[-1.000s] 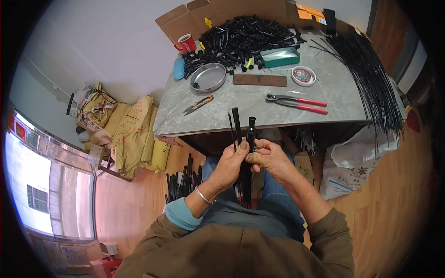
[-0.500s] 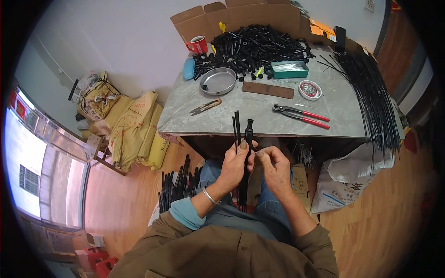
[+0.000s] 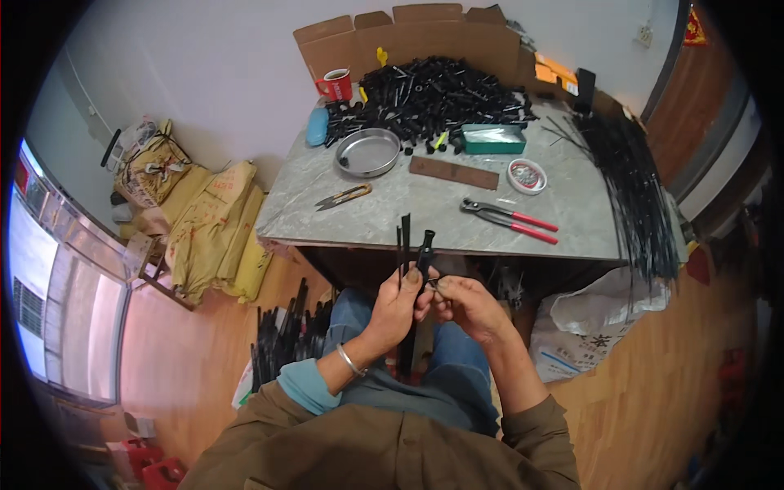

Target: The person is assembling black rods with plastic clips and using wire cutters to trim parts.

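Observation:
Above my lap, my left hand (image 3: 390, 309) is wrapped round a black tube (image 3: 426, 245) with a flared top end, held nearly upright. Thin black strips (image 3: 405, 235) stick up beside the tube from the same grip. The lower part of the bundle hangs down between my knees. My right hand (image 3: 469, 305) is closed in a pinch against the tube's side, close to the left fingertips. What lies between its thumb and finger is too small to make out. Both hands are just short of the table's front edge.
On the grey table (image 3: 367, 224) lie red-handled pincers (image 3: 510, 222), thread snips (image 3: 345, 197), a metal dish (image 3: 369, 153), a brown bar (image 3: 454, 172), a white pin dish (image 3: 527, 176), a green box (image 3: 494, 140), a heap of black parts (image 3: 441, 98) and long black strips (image 3: 625, 188).
My right hand has come in toward the tube, and its fingertips are now against it beside the left hand. The whole view has shifted, with the table sitting further left.

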A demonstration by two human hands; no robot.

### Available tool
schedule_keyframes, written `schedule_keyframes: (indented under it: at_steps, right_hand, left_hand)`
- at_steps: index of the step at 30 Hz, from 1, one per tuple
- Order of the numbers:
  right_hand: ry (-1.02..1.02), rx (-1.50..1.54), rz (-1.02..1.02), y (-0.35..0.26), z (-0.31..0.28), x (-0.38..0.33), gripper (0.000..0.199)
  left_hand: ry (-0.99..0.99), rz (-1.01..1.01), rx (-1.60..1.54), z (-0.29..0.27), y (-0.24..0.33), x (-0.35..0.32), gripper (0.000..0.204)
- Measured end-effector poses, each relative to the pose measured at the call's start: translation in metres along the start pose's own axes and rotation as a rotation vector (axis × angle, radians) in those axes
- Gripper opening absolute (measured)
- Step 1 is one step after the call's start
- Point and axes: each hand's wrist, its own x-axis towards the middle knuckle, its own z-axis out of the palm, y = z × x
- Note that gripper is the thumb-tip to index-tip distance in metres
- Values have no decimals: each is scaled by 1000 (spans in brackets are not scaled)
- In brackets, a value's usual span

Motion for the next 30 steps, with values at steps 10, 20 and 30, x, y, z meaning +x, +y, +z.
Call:
schedule_keyframes:
  at_steps: [10,20,30]
  right_hand:
    - [718,-1876,-757,-87,-96,28,23]
    - [710,-1542,-791,-75,-76,10,24]
    - [538,-1694,-973,-3,-12,-45,42]
  left_hand:
    - [-150,63,81,-16,5,-2,49]
    - [23,-42,-3,-24,-2,5,45]
    - [54,54,-7,-15,-11,7,47]
